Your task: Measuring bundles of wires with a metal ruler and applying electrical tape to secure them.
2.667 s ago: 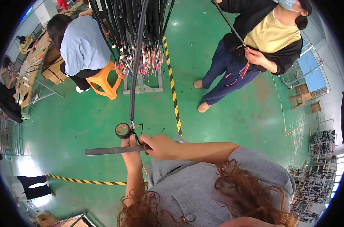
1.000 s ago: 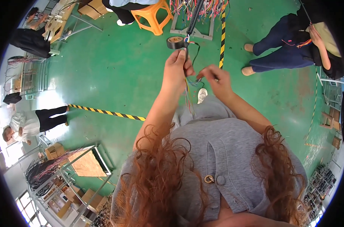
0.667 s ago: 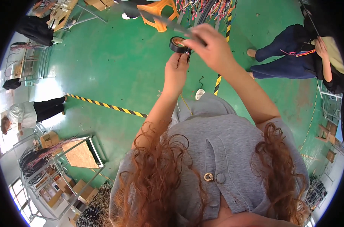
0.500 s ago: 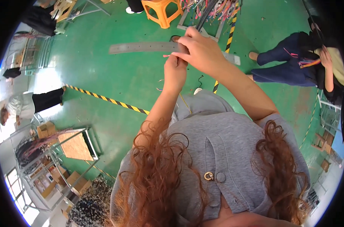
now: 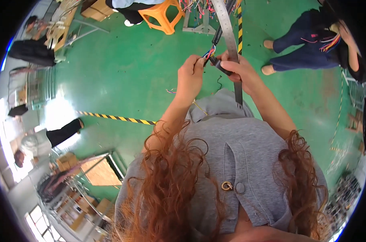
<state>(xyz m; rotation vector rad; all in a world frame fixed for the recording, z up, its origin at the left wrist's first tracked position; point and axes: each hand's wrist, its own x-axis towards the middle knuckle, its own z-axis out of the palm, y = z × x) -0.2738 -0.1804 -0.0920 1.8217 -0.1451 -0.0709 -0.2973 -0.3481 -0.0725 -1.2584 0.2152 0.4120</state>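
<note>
My left hand [image 5: 190, 78] is closed, its thumb and fingers pinching thin coloured wires [image 5: 210, 53]. These wires come out of the end of a black sleeved cable [image 5: 217, 35] that stretches away from me. My right hand [image 5: 244, 71] is wrapped round a long steel ruler [image 5: 228, 31], which stands roughly upright in the view, its near end by my lap. Under the right thumb lies a short black piece [image 5: 221, 66], next to the wires; its kind I cannot make out. Both hands are close together in front of my body.
Ahead stand an orange plastic stool [image 5: 167, 18] and a metal frame [image 5: 197, 25] with many coloured wires. At the right, a person [image 5: 302, 50] holds a wire bundle. Yellow-black tape [image 5: 118, 118] marks the green floor [image 5: 122, 76]. Shelves with boxes [image 5: 84, 203] stand at lower left.
The ruler has swung from lying crosswise to pointing away from me, in my right hand. My hands have moved slightly apart, and the coloured wires and black piece now show between them.
</note>
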